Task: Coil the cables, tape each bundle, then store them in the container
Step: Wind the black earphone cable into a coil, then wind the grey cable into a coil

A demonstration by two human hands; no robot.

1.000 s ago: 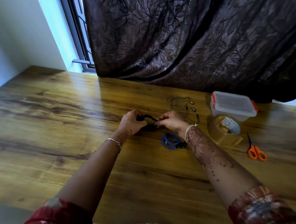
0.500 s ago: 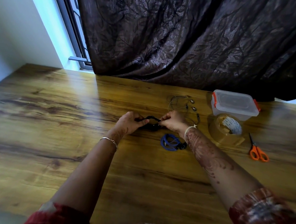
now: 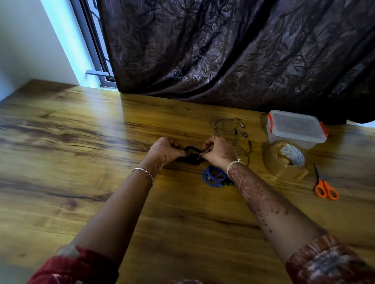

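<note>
Both hands, left hand (image 3: pixel 166 150) and right hand (image 3: pixel 219 152), pinch the black cable (image 3: pixel 192 156) mid-frame; a slackened grip could let its coil spring loose.

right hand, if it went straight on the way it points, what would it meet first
The right hand points left: past the black cable it pinches, probably the left hand.

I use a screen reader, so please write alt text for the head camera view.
A person's left hand and right hand grip a small black cable bundle between them at a wooden table. A coiled blue cable lies beside the right wrist; grey earphones, a lidded container, a tape roll and orange scissors sit to the right.
</note>
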